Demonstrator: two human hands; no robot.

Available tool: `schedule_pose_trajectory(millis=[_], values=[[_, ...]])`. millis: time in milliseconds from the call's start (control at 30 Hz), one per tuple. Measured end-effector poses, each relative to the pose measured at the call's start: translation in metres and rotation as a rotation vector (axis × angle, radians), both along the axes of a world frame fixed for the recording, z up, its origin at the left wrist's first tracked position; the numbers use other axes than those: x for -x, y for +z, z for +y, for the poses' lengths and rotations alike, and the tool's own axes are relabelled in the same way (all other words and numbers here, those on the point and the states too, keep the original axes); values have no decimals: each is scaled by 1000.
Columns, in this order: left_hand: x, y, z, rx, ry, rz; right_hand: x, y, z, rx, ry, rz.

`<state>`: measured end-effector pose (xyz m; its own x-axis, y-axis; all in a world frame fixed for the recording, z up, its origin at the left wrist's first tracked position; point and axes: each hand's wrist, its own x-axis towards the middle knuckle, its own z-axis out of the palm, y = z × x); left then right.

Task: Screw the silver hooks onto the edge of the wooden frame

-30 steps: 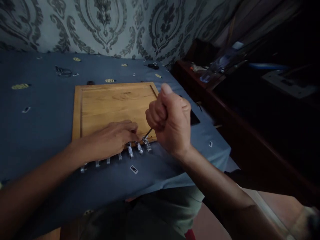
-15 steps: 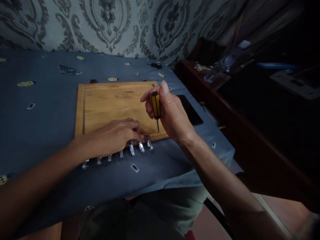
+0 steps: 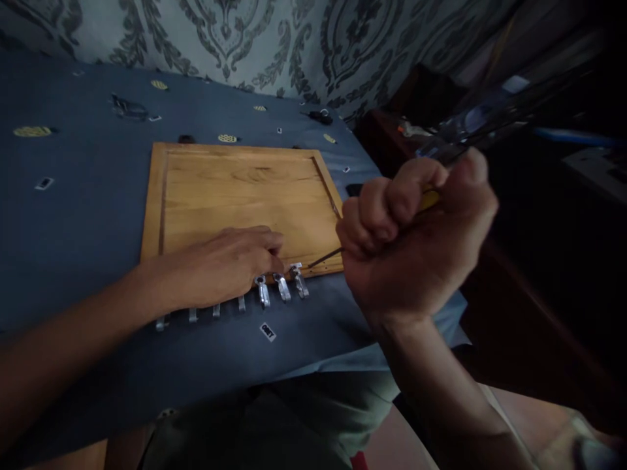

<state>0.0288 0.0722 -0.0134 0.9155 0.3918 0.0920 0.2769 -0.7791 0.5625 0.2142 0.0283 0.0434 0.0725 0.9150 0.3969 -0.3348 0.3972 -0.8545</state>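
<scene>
A wooden board point(image 3: 245, 196) with a raised rim lies on the table. Along its near edge sits a row of several metal clips, the rightmost metal clip point(image 3: 300, 286) close to the left fingertips. My left hand point(image 3: 235, 261) rests on that edge, fingers curled and pressed together; what lies under the fingertips is hidden. In my right hand point(image 3: 416, 241), closed in a fist, is a screwdriver point(image 3: 327, 257) with a yellow handle mostly covered by the fingers. Its shaft slants down to the left, the tip at the board's edge just right of the rightmost clip, near some small holes.
The table has a blue patterned cloth point(image 3: 88, 215). Eyeglasses point(image 3: 128, 108) lie at the back left and a dark object with a ring point(image 3: 319, 117) at the back. A dark flat object point(image 3: 353, 190) is partly behind my right hand. A dark cabinet stands on the right.
My right hand has turned, closed around the screwdriver's handle and shifted right. The screwdriver now slants, with its tip lower at the board's edge. My left hand stays at the clips.
</scene>
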Motion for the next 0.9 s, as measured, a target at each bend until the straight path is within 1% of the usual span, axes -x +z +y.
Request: schedule_pose_trajectory(millis=[100,200,300,533,667,833,900], values=[[0,-2,0,-11,3,-26,0,2,-4,-15,21,23],[1,-5,-1,-9,5,-53,-1,-2,-5,-16,49,16],[1,-5,-1,1,0,-73,-2,-6,-6,25,54,30],[0,-4,-1,-35,4,-37,-3,-10,-8,74,70,50],[1,-6,-1,-32,14,-23,-3,-12,-8,74,89,50],[2,-10,0,-21,8,-51,0,-11,-6,89,39,45],[2,-11,0,-29,1,-64,1,-11,-5,83,40,44]])
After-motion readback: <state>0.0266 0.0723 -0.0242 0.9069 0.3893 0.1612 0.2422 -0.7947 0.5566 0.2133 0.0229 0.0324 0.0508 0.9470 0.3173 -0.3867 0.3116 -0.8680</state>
